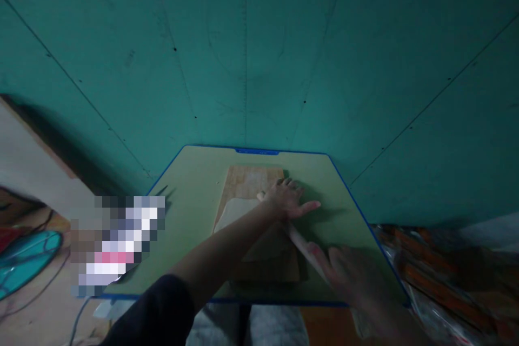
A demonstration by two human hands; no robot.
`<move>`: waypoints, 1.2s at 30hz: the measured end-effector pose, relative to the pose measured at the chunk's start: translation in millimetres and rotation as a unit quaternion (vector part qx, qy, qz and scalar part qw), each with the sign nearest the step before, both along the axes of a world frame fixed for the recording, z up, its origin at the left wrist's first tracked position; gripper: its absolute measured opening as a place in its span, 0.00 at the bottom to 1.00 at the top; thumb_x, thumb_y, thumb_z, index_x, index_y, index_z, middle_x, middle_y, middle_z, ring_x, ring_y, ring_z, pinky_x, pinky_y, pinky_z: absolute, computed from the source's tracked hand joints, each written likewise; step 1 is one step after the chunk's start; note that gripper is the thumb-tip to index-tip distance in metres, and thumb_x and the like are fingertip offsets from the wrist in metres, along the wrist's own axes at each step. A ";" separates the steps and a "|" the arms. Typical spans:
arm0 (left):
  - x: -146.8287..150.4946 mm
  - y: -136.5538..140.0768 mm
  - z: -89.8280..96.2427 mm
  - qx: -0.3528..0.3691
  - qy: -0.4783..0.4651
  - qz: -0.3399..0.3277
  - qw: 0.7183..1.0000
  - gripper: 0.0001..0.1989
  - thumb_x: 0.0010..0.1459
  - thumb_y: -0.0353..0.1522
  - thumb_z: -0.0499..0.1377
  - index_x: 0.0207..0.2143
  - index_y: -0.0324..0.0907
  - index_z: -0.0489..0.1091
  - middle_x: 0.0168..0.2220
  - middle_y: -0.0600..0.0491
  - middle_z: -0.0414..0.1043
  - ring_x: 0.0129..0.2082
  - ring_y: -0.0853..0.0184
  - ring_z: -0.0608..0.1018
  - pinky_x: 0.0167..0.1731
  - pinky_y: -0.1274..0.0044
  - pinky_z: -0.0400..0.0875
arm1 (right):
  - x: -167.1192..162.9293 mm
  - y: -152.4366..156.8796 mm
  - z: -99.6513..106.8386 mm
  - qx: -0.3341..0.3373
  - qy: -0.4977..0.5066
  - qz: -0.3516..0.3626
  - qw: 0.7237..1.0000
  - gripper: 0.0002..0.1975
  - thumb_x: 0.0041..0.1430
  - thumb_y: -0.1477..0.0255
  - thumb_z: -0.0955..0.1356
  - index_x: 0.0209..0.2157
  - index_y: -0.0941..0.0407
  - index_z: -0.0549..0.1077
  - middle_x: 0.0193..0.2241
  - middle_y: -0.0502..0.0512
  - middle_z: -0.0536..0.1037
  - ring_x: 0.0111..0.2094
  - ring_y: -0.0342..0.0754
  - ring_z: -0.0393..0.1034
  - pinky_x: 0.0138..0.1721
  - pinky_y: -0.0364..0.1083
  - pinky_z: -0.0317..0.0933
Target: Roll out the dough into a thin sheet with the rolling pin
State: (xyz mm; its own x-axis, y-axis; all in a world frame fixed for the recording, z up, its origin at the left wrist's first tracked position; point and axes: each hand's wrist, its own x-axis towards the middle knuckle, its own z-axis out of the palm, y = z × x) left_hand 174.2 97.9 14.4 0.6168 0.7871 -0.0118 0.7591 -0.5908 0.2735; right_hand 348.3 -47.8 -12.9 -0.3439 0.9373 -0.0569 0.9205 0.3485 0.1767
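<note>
On a wooden board (249, 177) lies a pale, flat sheet of dough (236, 213), partly covered by my left forearm. A slim, pale rolling pin (300, 243) slants across the right side of the board. My left hand (286, 198) rests palm down over the pin's far part, its fingers spread and thumb stretched to the right. Nearer to me, my right hand (346, 270) is closed around the near end of the pin, thumb along it. What lies under my left palm is hidden.
The board sits on a pale green, blue-edged tabletop (184, 173) against a green wall (251, 65). A blurred-out item (125, 243) lies at its left edge, with a dark pointed tip beside it. Plastic-wrapped orange items (430, 265) stand at right. A cable and teal round object (30, 262) are at left.
</note>
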 end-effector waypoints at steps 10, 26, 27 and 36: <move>-40.6 -34.5 -11.1 0.102 -0.052 0.029 0.993 0.29 0.65 0.52 0.44 0.54 0.45 0.70 0.58 0.46 0.68 0.63 0.53 0.62 0.61 0.58 0.55 | -59.3 -7.9 22.2 -0.045 0.096 -0.115 0.988 0.12 0.67 0.65 0.61 0.43 0.53 0.74 0.28 0.56 0.81 0.28 0.52 0.78 0.23 0.44 0.54; -29.7 36.0 -9.7 0.057 -0.009 0.158 0.986 0.36 0.61 0.56 0.43 0.58 0.38 0.64 0.58 0.36 0.66 0.59 0.47 0.66 0.56 0.57 0.57 | 12.6 -21.6 -23.1 0.089 0.506 -0.297 0.805 0.28 0.60 0.43 0.55 0.34 0.53 0.70 0.22 0.54 0.75 0.26 0.52 0.70 0.27 0.46 0.61; -24.5 40.0 -11.8 0.057 0.003 0.158 0.986 0.38 0.60 0.56 0.45 0.58 0.38 0.63 0.58 0.35 0.65 0.59 0.46 0.65 0.56 0.55 0.57 | 9.1 -21.8 -22.6 0.092 0.524 -0.304 0.790 0.28 0.60 0.43 0.56 0.33 0.52 0.69 0.20 0.52 0.73 0.24 0.51 0.68 0.26 0.46 0.60; -19.7 45.3 -17.2 0.077 0.052 0.197 0.976 0.29 0.56 0.47 0.53 0.53 0.37 0.67 0.52 0.34 0.70 0.54 0.46 0.70 0.53 0.56 0.58 | -5.8 -29.3 -13.2 0.103 0.572 -0.338 0.741 0.25 0.59 0.43 0.57 0.28 0.51 0.64 0.17 0.46 0.65 0.21 0.47 0.61 0.23 0.45 0.54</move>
